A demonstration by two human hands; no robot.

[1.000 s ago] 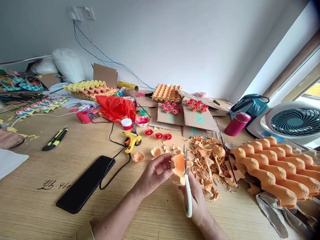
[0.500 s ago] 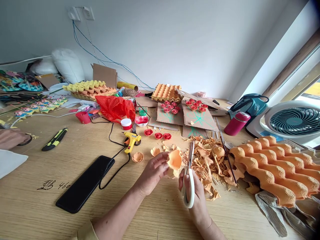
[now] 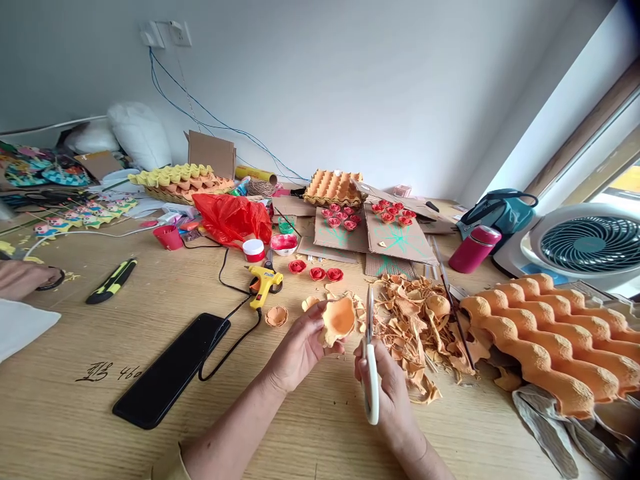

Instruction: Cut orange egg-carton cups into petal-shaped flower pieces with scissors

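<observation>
My left hand (image 3: pixel 297 347) pinches an orange egg-carton cup (image 3: pixel 338 317) with cut, petal-like edges, held just above the wooden table (image 3: pixel 75 427). My right hand (image 3: pixel 387 387) grips white-handled scissors (image 3: pixel 370 360), blades pointing up, just right of the cup and apart from it. Beside the scissors lies a heap of orange carton scraps (image 3: pixel 415 320). A cut orange flower piece (image 3: pixel 277 315) lies left of the cup.
A black phone (image 3: pixel 173 369) and a yellow glue gun (image 3: pixel 264 280) with its cable lie to the left. An orange egg tray (image 3: pixel 545 333), a fan (image 3: pixel 585 243) and a pink bottle (image 3: pixel 475 248) stand on the right. Red paper roses (image 3: pixel 316 272) lie ahead. Another person's hand (image 3: pixel 23 279) rests far left.
The scissors have come off the cup and now stand clear to its right. My left hand has turned the cup and shifted it slightly left and up.
</observation>
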